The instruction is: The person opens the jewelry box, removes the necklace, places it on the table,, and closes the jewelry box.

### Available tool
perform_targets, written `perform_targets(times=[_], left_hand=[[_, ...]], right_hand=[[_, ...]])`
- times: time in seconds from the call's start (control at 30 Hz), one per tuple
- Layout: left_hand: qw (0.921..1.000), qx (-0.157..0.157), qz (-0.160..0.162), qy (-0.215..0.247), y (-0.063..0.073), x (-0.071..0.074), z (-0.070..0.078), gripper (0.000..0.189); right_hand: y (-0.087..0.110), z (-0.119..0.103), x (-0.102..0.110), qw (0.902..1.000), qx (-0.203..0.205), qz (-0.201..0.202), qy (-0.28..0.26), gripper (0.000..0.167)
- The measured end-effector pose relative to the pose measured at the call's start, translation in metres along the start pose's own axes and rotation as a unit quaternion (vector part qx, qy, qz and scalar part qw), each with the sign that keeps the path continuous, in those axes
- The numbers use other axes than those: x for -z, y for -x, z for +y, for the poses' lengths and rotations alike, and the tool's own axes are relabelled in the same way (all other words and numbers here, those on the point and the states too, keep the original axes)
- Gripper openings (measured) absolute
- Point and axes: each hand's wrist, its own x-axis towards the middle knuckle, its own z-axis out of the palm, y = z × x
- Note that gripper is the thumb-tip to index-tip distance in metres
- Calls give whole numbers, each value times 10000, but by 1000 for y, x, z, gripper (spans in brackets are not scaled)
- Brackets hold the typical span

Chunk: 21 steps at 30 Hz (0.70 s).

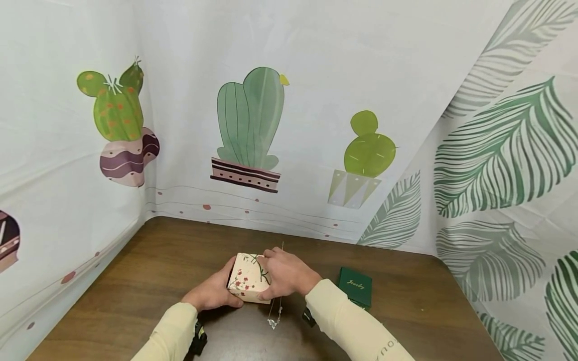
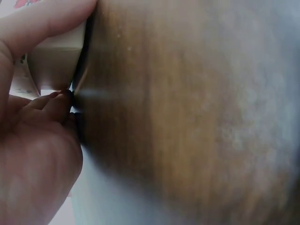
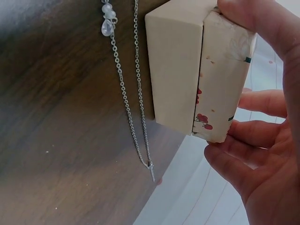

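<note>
Two hands on one floral box, on or just over the brown table, just left of a silver necklace. Likely light and stiff, card by the look, smooth-faced, apt to dent rather than break under a hard squeeze. Best taken by opposite side walls, lid and plain base separately, with fingers clear of the seam between. Gripped at the left side by the left hand, thumb at the near corner, fingers round behind. Clasped across the lid by the right hand, thumb at the near edge, fingertips at the far one, spread about as wide as the lid itself.
</note>
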Motion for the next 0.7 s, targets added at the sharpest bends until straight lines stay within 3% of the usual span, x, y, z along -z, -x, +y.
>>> perform_targets(times=[0.7], left_hand=[[9999,44,79,-99,1,-2,1,122]], right_hand=[[1,-3,-1,9998,-156,-98,25,83]])
